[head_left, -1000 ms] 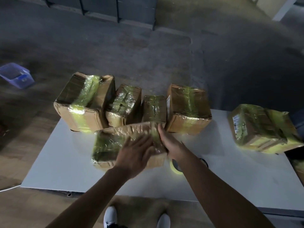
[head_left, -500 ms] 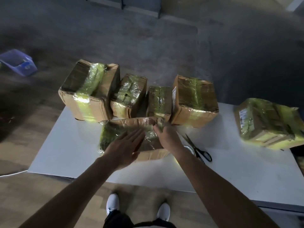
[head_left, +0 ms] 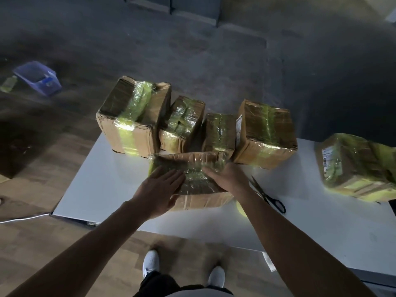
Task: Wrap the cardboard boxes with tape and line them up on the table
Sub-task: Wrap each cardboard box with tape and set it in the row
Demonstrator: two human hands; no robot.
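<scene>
A flat cardboard box [head_left: 192, 166] wrapped in shiny yellow-green tape lies on the white table [head_left: 107, 185] right in front of me. My left hand [head_left: 159, 189] lies flat on the box's near left part, fingers straight. My right hand [head_left: 227, 176] presses on its right side, fingers spread over the tape. Behind it, several taped boxes stand in a row along the table's far edge, from a large one [head_left: 132, 116] on the left to another [head_left: 265, 133] on the right. A further taped box [head_left: 355, 168] sits apart at the right.
Black-handled scissors [head_left: 267, 196] lie on the table just right of my right wrist. A yellow tape roll [head_left: 241, 209] peeks out beside my right forearm. A blue plastic bin [head_left: 38, 78] sits on the floor at far left. My white shoes [head_left: 151, 262] stand below the table's near edge.
The box has been set flat on the table close to the row. My left hand slid leftward and flattened on it; the scissors came into view beside my right wrist.
</scene>
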